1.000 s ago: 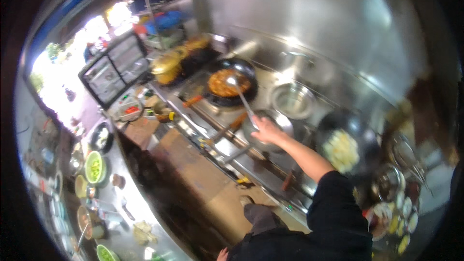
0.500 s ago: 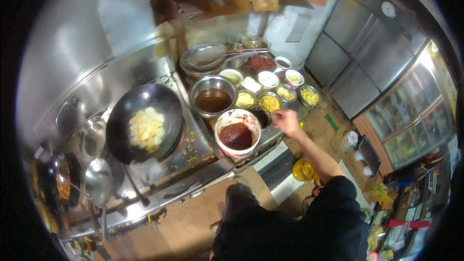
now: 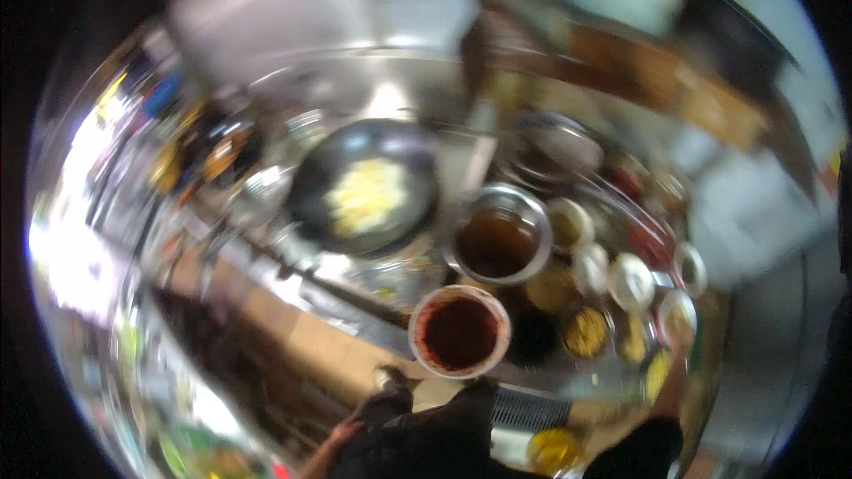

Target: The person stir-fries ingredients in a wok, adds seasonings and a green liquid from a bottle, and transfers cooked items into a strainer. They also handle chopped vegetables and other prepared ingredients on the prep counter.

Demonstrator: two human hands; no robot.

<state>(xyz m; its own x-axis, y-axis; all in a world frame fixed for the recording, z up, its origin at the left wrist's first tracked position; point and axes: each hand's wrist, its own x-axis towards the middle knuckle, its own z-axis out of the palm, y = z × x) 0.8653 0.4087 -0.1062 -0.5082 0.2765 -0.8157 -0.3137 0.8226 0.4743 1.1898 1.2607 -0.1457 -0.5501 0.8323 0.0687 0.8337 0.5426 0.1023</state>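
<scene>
My right hand [image 3: 680, 342] is at the far right of the counter, over the edge of a small white tub [image 3: 676, 309] with pale contents. Motion smears its fingers, so their grip does not show. Beside it are a bowl of yellow strips [image 3: 658, 374] and a bowl of yellow pieces [image 3: 587, 333]. Low at the left, my left hand [image 3: 344, 433] is by my dark clothing, its fingers not distinct. A white bucket of dark red paste [image 3: 461, 332] stands at the counter's front edge. Behind it sits a steel bowl of brown liquid [image 3: 499, 235].
A black wok [image 3: 404, 213] with pale yellow chunks sits on the stove, left of the bowls. Several white tubs [image 3: 631, 282] crowd the counter's right part. A wooden shelf [image 3: 621, 58] hangs behind. On the floor stands a container of yellow liquid [image 3: 555, 451].
The view has swung, and everything is more blurred. My right hand has moved from beside the dark bowl near the bucket to the tubs further right. My left hand has come into view.
</scene>
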